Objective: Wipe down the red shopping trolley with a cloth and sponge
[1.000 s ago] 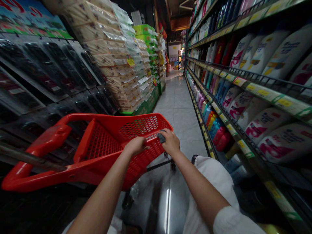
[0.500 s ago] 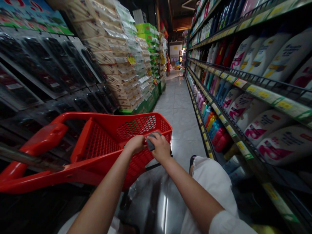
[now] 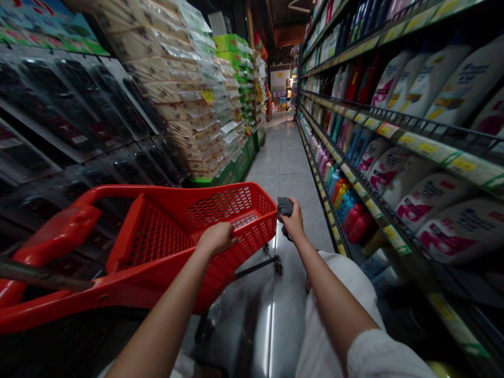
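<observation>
A red plastic shopping cart (image 3: 157,273) stands on my left, its basket walls full of holes. My left hand (image 3: 217,238) is closed over the near rim of the basket, with its fingertips partly hidden. Just beyond the cart's front right corner, my right hand (image 3: 293,220) grips a crumpled dark grey cloth (image 3: 284,206). The cloth hangs above the floor, apart from the rim. Inside the basket I see bare red plastic.
Shelves of shampoo bottles (image 3: 429,202) line the right side. At left are hanging packaged goods (image 3: 74,100) and tall stacks of wrapped packs (image 3: 189,100). Grey floor tiles (image 3: 281,149) run down the aisle between them. A cart wheel (image 3: 278,265) shows below.
My hands have come apart. The right one has moved to the right with the cloth, away from the cart rim. My left hand has shifted slightly left and down along the rim.
</observation>
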Motion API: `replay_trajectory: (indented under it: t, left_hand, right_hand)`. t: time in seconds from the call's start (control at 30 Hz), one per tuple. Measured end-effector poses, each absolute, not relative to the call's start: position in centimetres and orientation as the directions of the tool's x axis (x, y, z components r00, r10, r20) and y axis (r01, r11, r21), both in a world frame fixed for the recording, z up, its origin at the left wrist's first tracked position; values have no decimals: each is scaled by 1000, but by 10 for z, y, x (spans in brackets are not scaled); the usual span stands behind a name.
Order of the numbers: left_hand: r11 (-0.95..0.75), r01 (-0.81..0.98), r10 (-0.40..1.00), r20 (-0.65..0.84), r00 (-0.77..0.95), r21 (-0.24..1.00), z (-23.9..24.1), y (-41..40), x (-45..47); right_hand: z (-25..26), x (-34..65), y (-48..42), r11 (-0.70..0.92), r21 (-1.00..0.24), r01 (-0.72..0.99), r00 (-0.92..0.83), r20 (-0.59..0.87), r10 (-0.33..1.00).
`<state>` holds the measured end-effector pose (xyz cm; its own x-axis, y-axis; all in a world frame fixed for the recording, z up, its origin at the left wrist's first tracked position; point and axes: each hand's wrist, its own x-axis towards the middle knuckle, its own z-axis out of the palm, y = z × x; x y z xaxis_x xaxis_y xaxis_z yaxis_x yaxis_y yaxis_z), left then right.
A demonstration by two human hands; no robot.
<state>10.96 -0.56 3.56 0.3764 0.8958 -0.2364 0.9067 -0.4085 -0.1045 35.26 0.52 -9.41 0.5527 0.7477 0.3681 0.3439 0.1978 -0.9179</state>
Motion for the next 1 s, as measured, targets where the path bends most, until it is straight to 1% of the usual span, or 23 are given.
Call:
replay_trajectory:
  t: [0.07,0.1,0.13,0.2,0.3,0.37,0.47,0.53,0.57,0.63,0.67,0.77,0.8,0.83,0.87,1.0]
  left_hand:
    - [-408,907,895,-241,376,-101,37,-8,110]
    - [-411,906,893,-242,378,-100,37,-9,110]
    - [-414,905,892,-245,381,-99,38,-10,110]
    - [-413,905,891,-249,379,-99,38,-11,110]
    - [-399,910,899,-242,365,-109,37,-12,110]
    - [-398,910,901,-236,365,-115,37,-13,110]
    - [-400,908,901,-234,366,-123,36,-15,111]
    - [-393,910,904,-232,358,-127,35,-16,111]
    - [-391,911,905,-233,355,-128,35,-16,111]
    - [-389,912,905,-238,352,-130,36,-16,112]
    - [-389,912,905,-240,351,-132,36,-16,112]
    - [-382,912,909,-237,342,-148,37,-15,113]
    - [-378,913,911,-234,338,-151,37,-15,113]
    - [-375,914,913,-233,335,-152,37,-14,113]
    - [-373,916,913,-234,333,-151,37,-14,113]
    - [-375,917,911,-236,338,-137,35,-13,113]
  right_hand:
    - [-104,342,9,344,-886,310,529,462,712]
    - [-113,336,9,376,-881,288,539,473,697]
    - [-124,330,8,375,-890,258,566,454,689]
    - [-149,321,4,301,-938,170,605,340,719]
    - [-174,321,2,148,-988,42,525,147,838]
    - [-171,329,5,133,-991,-14,486,110,867]
    - [-153,339,14,258,-965,-47,512,198,835]
    - [-149,337,16,339,-940,-27,523,276,807]
    - [-153,334,15,351,-937,-8,536,292,792]
    - [-171,323,10,312,-950,13,566,264,781]
    - [-182,317,7,270,-963,-3,569,220,792]
    - [-204,310,2,106,-985,-135,498,25,867]
    - [-203,312,2,73,-984,-164,471,-13,882]
    - [-198,316,4,73,-982,-173,462,-16,887]
    - [-190,320,6,107,-981,-159,468,21,883]
    - [-160,330,7,346,-938,3,522,297,800]
